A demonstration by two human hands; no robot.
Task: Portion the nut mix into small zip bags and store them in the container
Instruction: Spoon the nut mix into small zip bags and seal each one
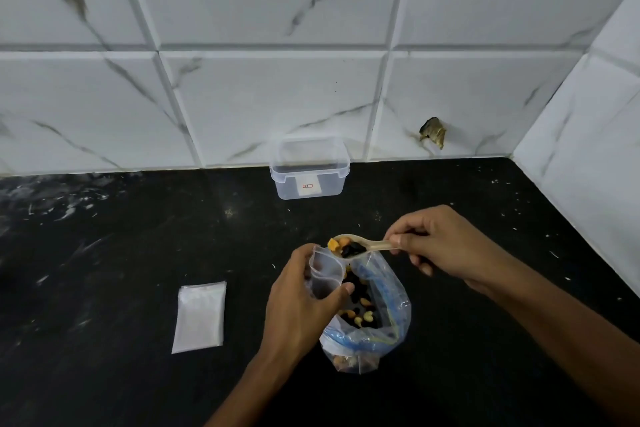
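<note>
Spilling with colour, the nut mix [358, 310] shows pale cashews, dark raisins and orange bits inside a big clear zip bag [384, 322] with a blue seal strip, standing open at lower centre of the frame on the black countertop [121, 253]. And look at the spoon [360, 246], a pale one, heaped with dark and orange pieces, bowl level! The right hand [446, 246] comes in from the lower right, fingers curled, thumb and forefinger pinching the spoon's handle end. The left hand [304, 305] reaches up from the bottom edge, thumb and fingers wrapped round a small zip bag [325, 276], holding its mouth open and upright. The loaded spoon sits just above that small bag's mouth, right at its upper rim, with both directly over the big bag. Left of the hands, well apart, a stack of flat small bags [200, 315] lies on the counter. At the wall, centre frame, stands a clear container [309, 180], lid off, bearing a white label.
</note>
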